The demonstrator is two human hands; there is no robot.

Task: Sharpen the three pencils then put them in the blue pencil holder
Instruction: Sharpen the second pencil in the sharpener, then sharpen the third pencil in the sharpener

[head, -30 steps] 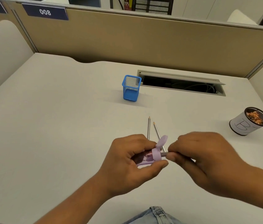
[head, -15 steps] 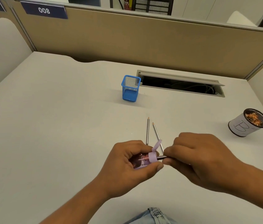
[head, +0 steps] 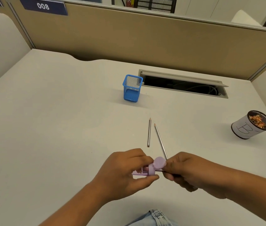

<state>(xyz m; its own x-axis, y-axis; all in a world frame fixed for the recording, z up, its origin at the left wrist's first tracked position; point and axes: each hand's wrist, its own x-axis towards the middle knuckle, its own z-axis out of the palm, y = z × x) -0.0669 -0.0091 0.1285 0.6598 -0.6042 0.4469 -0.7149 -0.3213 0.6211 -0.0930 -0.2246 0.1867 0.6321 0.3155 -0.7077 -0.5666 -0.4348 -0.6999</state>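
My left hand [head: 125, 170] grips a small purple sharpener [head: 151, 168] with its round lid flipped open. My right hand [head: 192, 172] pinches a dark pencil [head: 161, 170] whose tip sits inside the sharpener; most of that pencil is hidden in my fingers. Two more pencils lie on the white desk just beyond my hands: one straight [head: 149, 132], one angled [head: 160, 141] with its near end behind the lid. The blue mesh pencil holder [head: 131, 91] stands upright farther back and looks empty.
A white-wrapped cup [head: 249, 126] marked "B" holds shavings at the right. An open cable slot [head: 182, 84] lies behind the holder. A tan partition [head: 145, 43] closes the desk's far side. Denim shows at the near edge.
The sharpener's lid now faces the camera more, and my right hand has turned the pencil slightly. Both hands stay in the same spot; the pencils on the desk have not moved.
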